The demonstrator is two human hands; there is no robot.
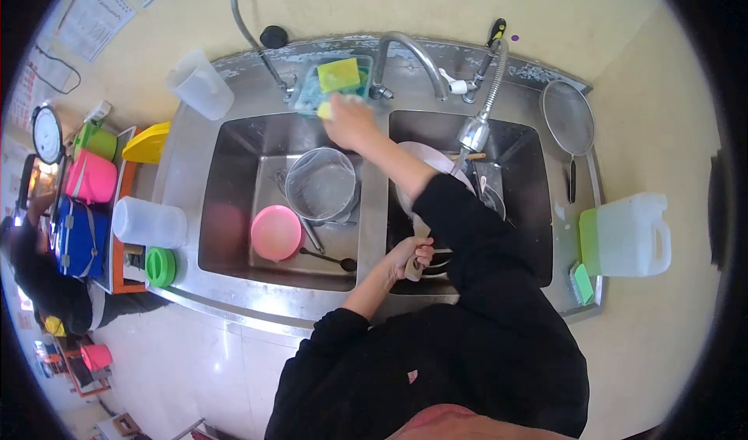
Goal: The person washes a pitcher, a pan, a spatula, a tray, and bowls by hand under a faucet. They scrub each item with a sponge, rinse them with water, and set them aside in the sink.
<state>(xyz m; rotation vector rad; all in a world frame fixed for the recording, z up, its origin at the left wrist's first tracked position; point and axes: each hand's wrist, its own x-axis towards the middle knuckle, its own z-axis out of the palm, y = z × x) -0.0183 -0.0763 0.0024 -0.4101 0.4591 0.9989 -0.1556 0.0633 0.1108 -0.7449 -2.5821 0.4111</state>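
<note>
Nearest the camera, at the front edge of the double stainless-steel sink (374,206), the left hand (409,257) is seen curled shut around a small greyish object (414,268) whose kind cannot be told; it is held just over the front rim of the right basin. Behind that hand, in the right basin, a pale round plate (436,159) is partly hidden by the black sleeve (467,222) of the right arm, and a flexible metal spray hose head (473,134) hangs above it.

In the left basin a pink round plastic lid (276,233), a black-handled ladle (327,257) and a round steel pot (321,184) are lying side by side.

Farther back, the right hand (351,120) is stretched across the divider to the back ledge of the sink, its fingers closed on a pale yellow sponge (326,109). This sponge lies at the front lip of a clear teal plastic tray (312,93), in which a yellow and green scouring sponge (339,74) rests just beyond the fingers. The right hand is by far the nearer to the tray; the sponge's long axis cannot be told, most of it being covered.

On the worktop right of the sink a white plastic jerrycan (631,233) stands. A printed sheet on the wall is too small to be read
</note>
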